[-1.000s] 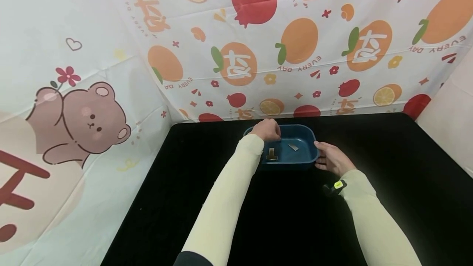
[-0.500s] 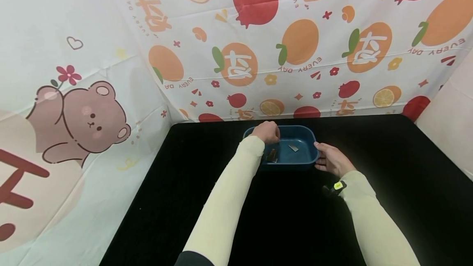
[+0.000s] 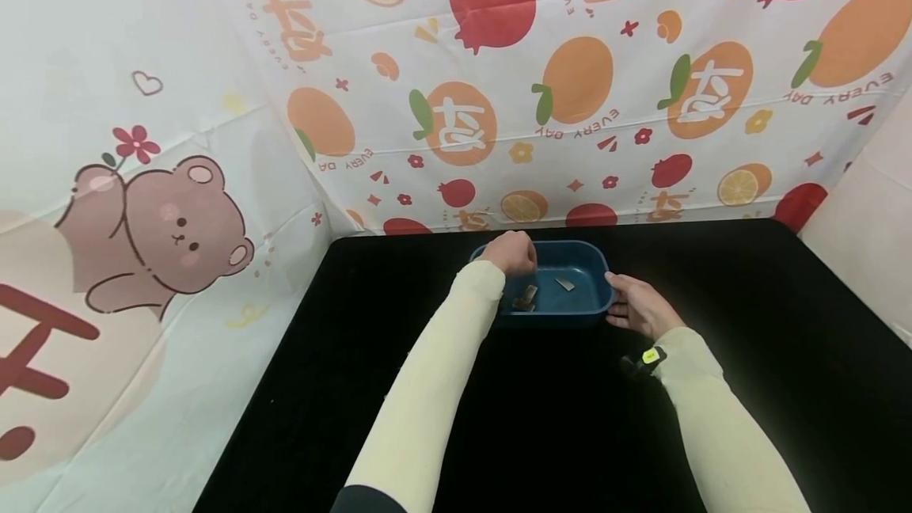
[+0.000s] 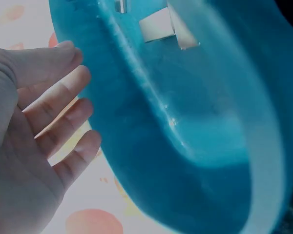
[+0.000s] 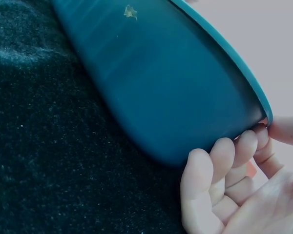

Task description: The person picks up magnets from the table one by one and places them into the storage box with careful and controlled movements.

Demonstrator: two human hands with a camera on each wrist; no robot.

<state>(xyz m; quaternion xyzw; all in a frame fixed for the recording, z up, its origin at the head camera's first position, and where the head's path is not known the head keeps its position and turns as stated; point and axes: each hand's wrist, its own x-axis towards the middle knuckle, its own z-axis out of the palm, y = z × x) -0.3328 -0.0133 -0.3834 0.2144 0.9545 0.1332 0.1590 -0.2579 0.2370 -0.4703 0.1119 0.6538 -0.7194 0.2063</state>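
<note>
A blue plastic tub (image 3: pixel 580 301) sits near the table's far edge. Inside, two small shiny flat metal pieces (image 3: pixel 529 296) lie together at the left, and another flat metal piece (image 3: pixel 564 284) lies farther right. My left hand (image 3: pixel 513 252) is over the tub's far left part. In the left wrist view that hand (image 4: pixel 44 102) has loosely bent fingers beside the tub wall, thumb close to the index finger, with nothing visible between them. My right hand (image 3: pixel 644 307) grips the tub's right end, thumb at the rim and fingers (image 5: pixel 222 153) curled against the outer wall.
The tub stands on a table covered with black cloth (image 3: pixel 570 410). A fruit-printed white sheet (image 3: pixel 627 14) hangs behind it, and a bear-printed sheet (image 3: pixel 78 117) hangs at the left. A dark wrist device with a yellow-green label (image 3: pixel 651 355) is on the right wrist.
One of the two left metal pieces has shifted and turned from upright to slanting. My left hand has moved very slightly left. My right hand keeps its place on the tub.
</note>
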